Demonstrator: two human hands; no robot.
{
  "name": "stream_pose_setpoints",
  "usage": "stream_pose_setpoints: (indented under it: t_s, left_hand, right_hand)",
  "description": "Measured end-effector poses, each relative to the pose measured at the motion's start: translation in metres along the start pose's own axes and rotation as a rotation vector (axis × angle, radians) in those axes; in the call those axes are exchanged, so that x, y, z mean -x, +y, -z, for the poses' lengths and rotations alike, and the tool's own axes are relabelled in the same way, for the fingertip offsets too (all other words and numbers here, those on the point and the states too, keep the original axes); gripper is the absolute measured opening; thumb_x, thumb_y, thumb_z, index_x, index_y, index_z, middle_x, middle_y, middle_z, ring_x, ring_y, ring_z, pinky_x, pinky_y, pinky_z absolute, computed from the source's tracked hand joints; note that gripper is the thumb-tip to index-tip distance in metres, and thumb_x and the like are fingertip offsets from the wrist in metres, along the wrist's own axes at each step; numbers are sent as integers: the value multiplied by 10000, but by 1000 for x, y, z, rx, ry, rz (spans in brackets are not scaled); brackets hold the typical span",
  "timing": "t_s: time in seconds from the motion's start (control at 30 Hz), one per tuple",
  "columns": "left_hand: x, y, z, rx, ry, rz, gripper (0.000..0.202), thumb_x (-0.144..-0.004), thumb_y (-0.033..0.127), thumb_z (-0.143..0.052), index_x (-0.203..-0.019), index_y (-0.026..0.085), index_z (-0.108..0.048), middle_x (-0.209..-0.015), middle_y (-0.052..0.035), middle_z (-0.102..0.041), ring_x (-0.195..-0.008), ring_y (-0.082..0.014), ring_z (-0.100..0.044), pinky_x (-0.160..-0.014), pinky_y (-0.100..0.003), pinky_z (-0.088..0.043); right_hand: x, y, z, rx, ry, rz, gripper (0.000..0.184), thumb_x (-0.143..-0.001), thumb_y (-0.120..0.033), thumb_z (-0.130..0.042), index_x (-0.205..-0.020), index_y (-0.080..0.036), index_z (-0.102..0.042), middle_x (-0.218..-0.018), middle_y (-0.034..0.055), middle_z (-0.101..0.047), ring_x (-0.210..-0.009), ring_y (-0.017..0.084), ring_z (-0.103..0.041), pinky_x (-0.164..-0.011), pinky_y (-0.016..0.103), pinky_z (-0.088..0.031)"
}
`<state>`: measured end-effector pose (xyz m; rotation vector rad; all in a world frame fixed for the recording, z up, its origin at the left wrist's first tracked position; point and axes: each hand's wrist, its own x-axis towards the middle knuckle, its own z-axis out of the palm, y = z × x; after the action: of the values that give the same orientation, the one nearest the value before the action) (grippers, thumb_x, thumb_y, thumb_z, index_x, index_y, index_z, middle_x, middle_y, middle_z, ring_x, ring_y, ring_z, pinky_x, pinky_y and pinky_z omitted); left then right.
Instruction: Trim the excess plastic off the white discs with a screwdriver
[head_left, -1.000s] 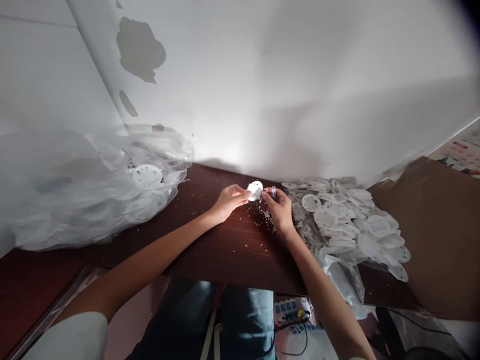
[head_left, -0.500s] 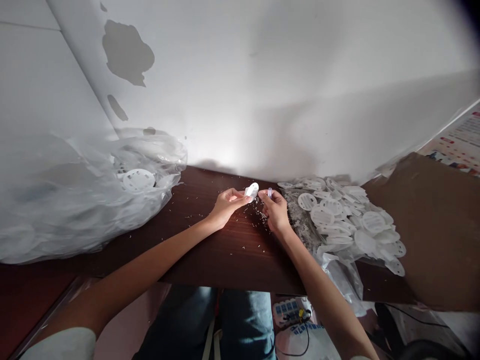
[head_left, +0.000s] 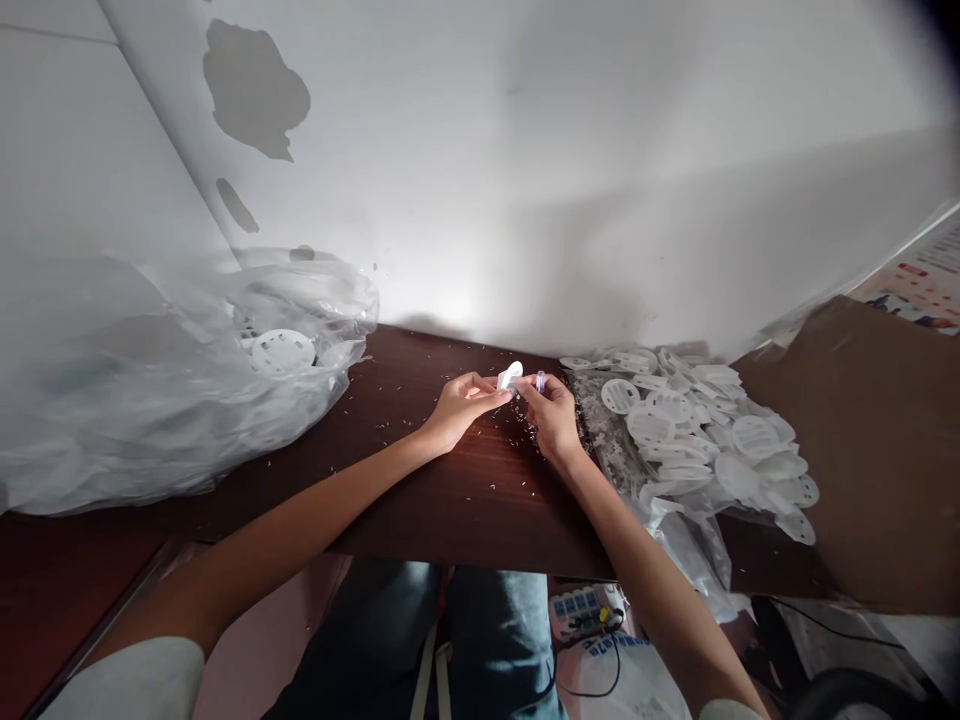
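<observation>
My left hand (head_left: pixel 454 410) is closed in a pinch on a small white plastic disc (head_left: pixel 511 374), which is tilted up on edge above the table. Close on its right, my right hand (head_left: pixel 555 418) is closed too, with a short, clear purplish piece (head_left: pixel 540 381) standing out between its fingers. The thumb and fingertip of the right hand reach the disc's edge; whether they hold a tiny part there is too small to see. Beneath both hands, small pale bits (head_left: pixel 523 428) lie scattered on the dark wooden table (head_left: pixel 450 510).
A heap of white slotted discs (head_left: pixel 675 420) lies on the right, beside a mass of small clear bits (head_left: pixel 611 430). Brown cardboard (head_left: pixel 885 450) stands beyond it. At left bulges a large clear plastic bag (head_left: pixel 150 400) with a white disc (head_left: pixel 283 351) showing. A power strip (head_left: pixel 585 610) is below.
The right fingertips, slightly apart from the disc before, have come together with it. The disc has shifted slightly right in the picture, and the whole view has moved a little.
</observation>
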<state>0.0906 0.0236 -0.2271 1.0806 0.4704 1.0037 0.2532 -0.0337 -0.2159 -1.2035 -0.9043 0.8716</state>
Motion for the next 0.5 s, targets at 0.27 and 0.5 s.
stream_pose_setpoints:
  t_s: [0.27,0.5]
  left_hand:
    - [0,0,-1,233,28,138,370,-686,324,-986,-768,177,-656,-1015,-33,-755,-1047,-171,-692,-1071,-379,-489]
    - [-1,0,0,234,20,140,399,-696,351,-981,-760,175,-628,-1002,-47,-749,-1035,-179,-698,-1054,-376,-507]
  right_hand:
    - [2,-5,-1,-226,-145,-121,486,-736,-551,-905,-882,-246,-555,-603,-121,-323,-462,54,-178,-400,212,-197]
    - [4,-10,-1,-192,-138,-120,408,-810,-595,-776,-945,-257,-591,-752,-66,-529,-465,64,-202,-408,253,-204]
